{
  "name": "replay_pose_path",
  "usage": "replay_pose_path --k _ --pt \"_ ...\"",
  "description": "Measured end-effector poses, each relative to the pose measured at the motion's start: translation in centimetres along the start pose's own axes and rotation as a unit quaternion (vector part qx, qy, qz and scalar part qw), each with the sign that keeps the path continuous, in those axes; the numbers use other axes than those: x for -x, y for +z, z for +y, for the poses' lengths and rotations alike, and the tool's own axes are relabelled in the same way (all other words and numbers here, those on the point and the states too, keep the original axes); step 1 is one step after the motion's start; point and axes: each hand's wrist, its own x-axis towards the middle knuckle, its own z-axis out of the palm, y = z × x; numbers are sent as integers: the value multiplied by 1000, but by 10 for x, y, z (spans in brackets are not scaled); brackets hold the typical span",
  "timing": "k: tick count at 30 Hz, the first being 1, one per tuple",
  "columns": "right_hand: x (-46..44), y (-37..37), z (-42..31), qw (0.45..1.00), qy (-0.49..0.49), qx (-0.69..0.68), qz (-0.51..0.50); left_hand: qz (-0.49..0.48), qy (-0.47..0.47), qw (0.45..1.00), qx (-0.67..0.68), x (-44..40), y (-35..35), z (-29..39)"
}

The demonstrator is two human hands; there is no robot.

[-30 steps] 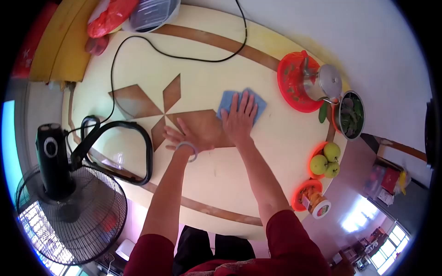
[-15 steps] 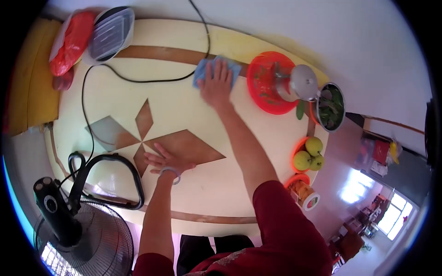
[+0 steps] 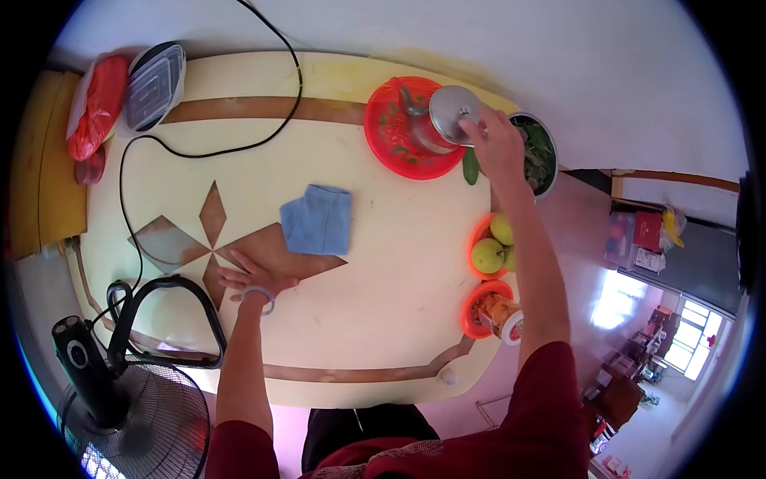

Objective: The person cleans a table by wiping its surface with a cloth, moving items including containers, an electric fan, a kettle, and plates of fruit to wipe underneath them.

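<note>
Shifted from near the rear brown strip to the middle of the counter (image 3: pixel 399 303): blue cloth (image 3: pixel 317 219), folded, lying partly over a brown diamond inlay. Moved off the blue cloth and over to the kettle (image 3: pixel 431 132): right hand (image 3: pixel 496 148). At far left, yellow box (image 3: pixel 40 160), outer side lost in the dark lens rim; below, black fan (image 3: pixel 132 423), cut off at the bottom. Behind the fan, black loop (image 3: pixel 219 319) around something clear, hard to name. Then left hand (image 3: pixel 257 278), palm down on the counter, fingers spread, bangle (image 3: pixel 270 299) at the wrist, forearm stretched straight ahead. Farther right, red plate (image 3: pixel 383 144), partly hidden beneath the kettle. Right arm extended, fingers bent at the edge of the lid (image 3: pixel 448 102); handle covered, so cannot tell whether pinching or merely touching. Behind that wrist, bowl of greens (image 3: pixel 538 156), left side hidden. Nearer, green fruit (image 3: pixel 487 255) partly behind the forearm; jar (image 3: pixel 496 311) with its white cap close against the arm.
</note>
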Motion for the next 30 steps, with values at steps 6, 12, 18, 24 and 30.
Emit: replay_pose_path --k 6,12,18,24,30 --pt "-18 27 23 998 -58 -18 -13 10 1 1000 -2 -4 4 -1" --pt "-35 17 36 990 42 -137 10 7 0 1000 -12 -3 2 0" --pt "-28 -11 44 897 227 -378 35 2 -11 1000 -21 -2 0 2" --pt "-9 -15 50 861 268 -432 28 8 -4 1000 -20 -6 6 -2" --pt "-6 -15 43 866 273 -419 22 23 18 999 -19 -6 7 -6"
